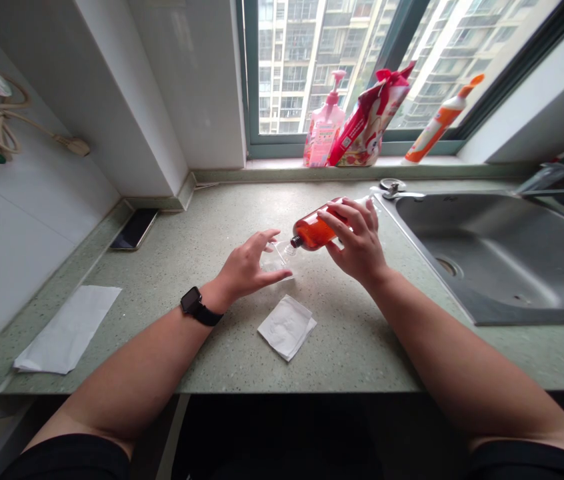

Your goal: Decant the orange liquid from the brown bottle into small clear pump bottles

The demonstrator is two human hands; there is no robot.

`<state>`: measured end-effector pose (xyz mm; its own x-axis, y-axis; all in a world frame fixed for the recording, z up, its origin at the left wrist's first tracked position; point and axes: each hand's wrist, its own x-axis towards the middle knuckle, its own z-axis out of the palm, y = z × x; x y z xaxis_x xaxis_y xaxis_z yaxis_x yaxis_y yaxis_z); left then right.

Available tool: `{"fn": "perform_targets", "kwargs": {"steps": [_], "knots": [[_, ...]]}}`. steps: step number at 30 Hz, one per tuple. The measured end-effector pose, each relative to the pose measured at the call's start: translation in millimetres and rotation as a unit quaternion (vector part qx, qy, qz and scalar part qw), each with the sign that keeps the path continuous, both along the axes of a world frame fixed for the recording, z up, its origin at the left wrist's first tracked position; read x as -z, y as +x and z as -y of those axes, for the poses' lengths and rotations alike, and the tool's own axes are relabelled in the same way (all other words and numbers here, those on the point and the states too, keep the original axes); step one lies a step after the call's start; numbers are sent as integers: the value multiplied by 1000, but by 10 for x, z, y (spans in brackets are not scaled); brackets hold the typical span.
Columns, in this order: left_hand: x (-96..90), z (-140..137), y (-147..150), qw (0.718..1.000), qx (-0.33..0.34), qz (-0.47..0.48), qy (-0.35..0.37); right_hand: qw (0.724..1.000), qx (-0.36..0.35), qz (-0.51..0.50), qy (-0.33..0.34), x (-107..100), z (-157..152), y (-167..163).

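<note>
My right hand (357,237) is wrapped round an amber bottle (315,230) of reddish-orange liquid, its far end partly hidden by my fingers. The bottle is tilted, its dark neck pointing down and left at a clear plastic container (282,272). My left hand (247,267) grips that container from the left, thumb in front and fingers behind. Whether liquid is flowing I cannot tell. Just below lies a folded white paper napkin (287,327), touched by neither hand.
A steel sink (502,260) is set into the counter at right. A phone (135,229) and white paper sheets (69,330) lie at left. On the windowsill stand a pink pump bottle (322,137), a red bag (369,127) and an orange-and-white bottle (435,130).
</note>
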<state>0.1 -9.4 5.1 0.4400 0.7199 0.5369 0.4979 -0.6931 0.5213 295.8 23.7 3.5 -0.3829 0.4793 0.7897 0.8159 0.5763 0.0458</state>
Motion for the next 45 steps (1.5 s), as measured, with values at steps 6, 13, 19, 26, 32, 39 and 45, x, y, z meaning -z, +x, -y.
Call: {"fn": "perform_targets", "kwargs": {"steps": [6,13,19,26,32,39,45], "knots": [[-11,-3,-3,1000,3,-3,9,1000,5,3,-13,-8,15,-7],[-4,-14,-6,1000,10,4,11,1000,9,5,-21,-7,13,-2],[15,-18,-6,1000,11,9,4,1000,5,8,-11,1,-1,4],[19,-20,-6,1000,12,12,6,1000,8,7,-17,-12,6,4],[20,-17,-10,1000,13,13,3,1000,5,7,-10,-18,13,-3],[29,-22,-8,1000,13,15,10,1000,10,9,-12,-17,11,-4],[29,-26,-5,1000,15,19,7,1000,8,8,5,-35,29,-21]]}}
